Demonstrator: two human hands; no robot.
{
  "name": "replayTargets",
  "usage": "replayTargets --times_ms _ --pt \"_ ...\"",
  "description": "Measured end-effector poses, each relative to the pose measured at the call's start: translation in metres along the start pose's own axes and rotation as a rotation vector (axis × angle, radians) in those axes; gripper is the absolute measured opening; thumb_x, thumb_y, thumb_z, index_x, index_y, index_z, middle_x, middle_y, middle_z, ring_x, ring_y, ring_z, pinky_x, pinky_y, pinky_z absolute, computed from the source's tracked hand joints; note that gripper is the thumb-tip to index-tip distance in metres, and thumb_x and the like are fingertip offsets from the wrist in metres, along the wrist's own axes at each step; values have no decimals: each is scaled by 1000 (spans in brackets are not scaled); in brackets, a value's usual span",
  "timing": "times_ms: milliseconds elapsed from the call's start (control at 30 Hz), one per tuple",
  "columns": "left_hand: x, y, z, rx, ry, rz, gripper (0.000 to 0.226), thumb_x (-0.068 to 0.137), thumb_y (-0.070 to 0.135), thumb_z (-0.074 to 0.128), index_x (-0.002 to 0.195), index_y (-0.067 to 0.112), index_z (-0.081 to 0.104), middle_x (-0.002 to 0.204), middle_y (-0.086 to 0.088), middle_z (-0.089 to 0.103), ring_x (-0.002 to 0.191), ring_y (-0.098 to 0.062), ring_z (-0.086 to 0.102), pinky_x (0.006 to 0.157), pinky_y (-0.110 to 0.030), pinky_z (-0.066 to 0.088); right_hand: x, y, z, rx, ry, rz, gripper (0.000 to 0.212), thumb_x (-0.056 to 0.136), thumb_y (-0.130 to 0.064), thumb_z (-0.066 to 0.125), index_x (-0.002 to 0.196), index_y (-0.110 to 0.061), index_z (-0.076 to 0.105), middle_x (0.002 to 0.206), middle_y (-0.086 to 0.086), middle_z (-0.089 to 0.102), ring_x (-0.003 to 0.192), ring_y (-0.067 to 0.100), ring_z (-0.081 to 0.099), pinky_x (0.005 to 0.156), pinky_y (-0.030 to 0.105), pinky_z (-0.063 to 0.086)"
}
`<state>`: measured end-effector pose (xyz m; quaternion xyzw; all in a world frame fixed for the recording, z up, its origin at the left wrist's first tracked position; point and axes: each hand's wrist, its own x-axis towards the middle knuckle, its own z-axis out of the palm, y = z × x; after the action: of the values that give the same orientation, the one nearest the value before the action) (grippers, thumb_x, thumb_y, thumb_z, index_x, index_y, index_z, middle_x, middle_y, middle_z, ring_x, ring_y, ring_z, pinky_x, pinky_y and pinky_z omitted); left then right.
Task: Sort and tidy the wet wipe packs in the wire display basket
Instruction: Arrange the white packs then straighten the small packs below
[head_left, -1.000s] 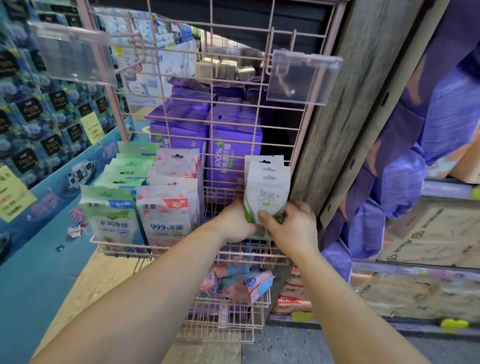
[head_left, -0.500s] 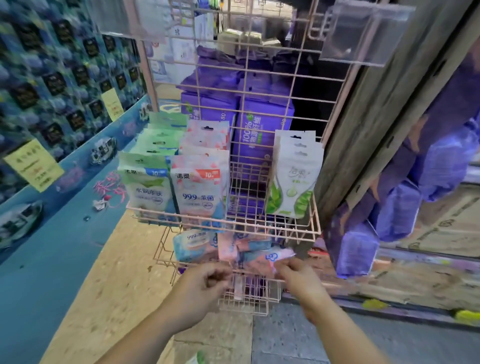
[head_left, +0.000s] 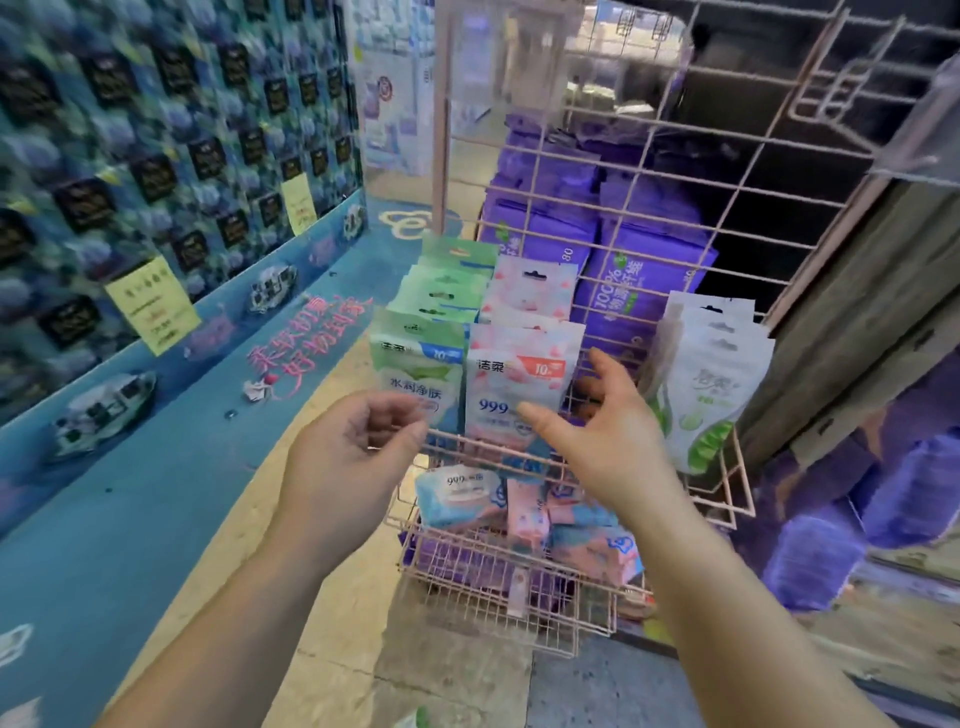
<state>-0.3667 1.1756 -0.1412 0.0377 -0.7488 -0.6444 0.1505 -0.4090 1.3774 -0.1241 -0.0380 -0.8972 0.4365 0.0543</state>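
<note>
A pink wire basket (head_left: 730, 499) holds upright wipe packs in three rows: green packs (head_left: 415, 366) on the left, pink packs (head_left: 519, 374) in the middle, white-and-green packs (head_left: 711, 384) on the right. My left hand (head_left: 348, 457) hovers in front of the green packs, fingers loosely curled, holding nothing. My right hand (head_left: 602, 426) is spread with straight fingers in front of the pink packs, beside the gap between the pink and white rows. A lower wire basket (head_left: 498, 597) holds loose blue and pink packs (head_left: 457, 499) lying in a jumble.
Behind the wire grid panel (head_left: 675, 156) stand purple tissue bundles (head_left: 623, 275). A blue patterned display wall (head_left: 156, 208) runs along the left. A grey wooden post (head_left: 857, 332) and more purple packs (head_left: 815, 561) are on the right. Worn floor lies below.
Both hands let go of the white packs, dropped to the lower basket, and have now risen in front of the upper basket's green and pink rows. The camera has shifted too.
</note>
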Motion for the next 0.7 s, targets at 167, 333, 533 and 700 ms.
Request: replayTargets --times_ms 167,333,533,700 --pt "18 -10 -15 124 163 -19 24 80 14 74 94 28 60 93 7 65 78 -8 59 72 -25 47 5 7 15 -30 -36 3 50 76 -38 76 119 -29 54 100 -16 64 93 10 62 73 24 42" --pt "52 -8 -21 270 -30 -81 105 65 34 85 149 27 22 150 12 34 135 -7 34 110 -33 31 12 7 12 -12 -75 22 46 78 -35 75 119 -31 54 102 -15 64 94 9 60 75 23 41" --pt "60 40 -12 183 -41 152 108 58 43 81 147 38 21 148 24 29 134 6 27 108 -23 22 42 14 8 190 -252 16 106 53 -43 89 139 -39 28 110 -16 68 99 3 65 94 33 51" --pt "22 43 7 -29 93 237 40 70 24 74 108 24 59 113 2 64 101 -7 62 91 -19 49 56 26 13 421 -401 10 102 60 -19 89 140 -35 26 117 -6 68 105 10 66 90 29 52"
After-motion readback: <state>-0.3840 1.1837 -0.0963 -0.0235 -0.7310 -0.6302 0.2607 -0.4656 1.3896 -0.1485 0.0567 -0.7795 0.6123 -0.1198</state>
